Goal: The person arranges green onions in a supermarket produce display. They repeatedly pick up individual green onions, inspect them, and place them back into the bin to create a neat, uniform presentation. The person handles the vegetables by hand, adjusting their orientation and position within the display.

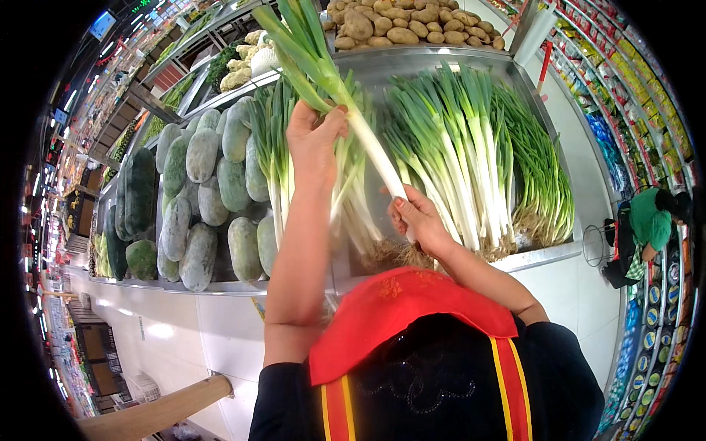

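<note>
A long leek-like green onion [375, 146] slants across the space in front of me, its green leaves up and left, its white shank down and right. My left hand [317, 129] grips it where the leaves begin. Around the lower white end my right hand [419, 218] is closed; part of the root end is hidden by the fingers. Beneath lie more big green onions [458, 149] in a metal display bin [380, 60], their white stalks towards me. A looser group of onions [356, 204] sits below my left wrist.
Thin green onions [535, 165] with roots fill the bin's right side. Wax gourds [201, 157] are piled to the left, potatoes [408, 25] behind. A person in green [651, 220] bends by packed shelves [656, 308] at right. A wooden beam [160, 408] stands lower left.
</note>
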The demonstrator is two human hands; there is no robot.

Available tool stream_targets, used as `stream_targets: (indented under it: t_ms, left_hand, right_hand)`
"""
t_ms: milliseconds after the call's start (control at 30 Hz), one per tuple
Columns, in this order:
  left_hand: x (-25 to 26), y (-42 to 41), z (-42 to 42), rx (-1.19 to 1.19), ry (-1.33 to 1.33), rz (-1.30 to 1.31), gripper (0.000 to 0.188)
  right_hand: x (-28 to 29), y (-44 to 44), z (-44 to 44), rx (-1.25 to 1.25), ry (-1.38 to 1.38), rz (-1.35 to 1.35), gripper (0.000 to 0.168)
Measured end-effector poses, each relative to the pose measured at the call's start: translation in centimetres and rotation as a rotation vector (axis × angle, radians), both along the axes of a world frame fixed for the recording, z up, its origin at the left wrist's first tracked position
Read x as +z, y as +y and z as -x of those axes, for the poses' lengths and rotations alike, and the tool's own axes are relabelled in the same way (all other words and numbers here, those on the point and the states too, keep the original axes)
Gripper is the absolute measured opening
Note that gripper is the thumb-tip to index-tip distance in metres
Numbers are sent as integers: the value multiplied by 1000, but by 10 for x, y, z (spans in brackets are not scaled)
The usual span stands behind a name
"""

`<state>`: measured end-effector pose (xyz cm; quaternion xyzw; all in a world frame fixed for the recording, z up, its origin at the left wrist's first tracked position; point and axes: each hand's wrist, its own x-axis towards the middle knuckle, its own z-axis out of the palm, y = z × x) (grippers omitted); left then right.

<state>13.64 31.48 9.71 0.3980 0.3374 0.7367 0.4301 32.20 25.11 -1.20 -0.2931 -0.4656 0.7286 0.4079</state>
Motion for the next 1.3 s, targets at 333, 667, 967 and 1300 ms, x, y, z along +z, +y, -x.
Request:
stream_targets:
  t_ms: [333, 667, 967, 1300]
  left_hand:
    - [-21, -9, -20, 410, 400, -146, 14]
    - [-49, -53, -39, 505, 771, -299, 26]
    - [-66, -143, -19, -398, 301, 99, 19]
    - [-49, -210, 38, -181, 614, -20, 44]
  right_hand:
    - [-19, 4, 0, -26, -102, 44, 30]
    - [10, 7, 5, -54, -67, 29, 29]
    - [19, 62, -18, -260, 188, 191, 39]
    - [-10, 127, -40, -344, 468, 148, 27]
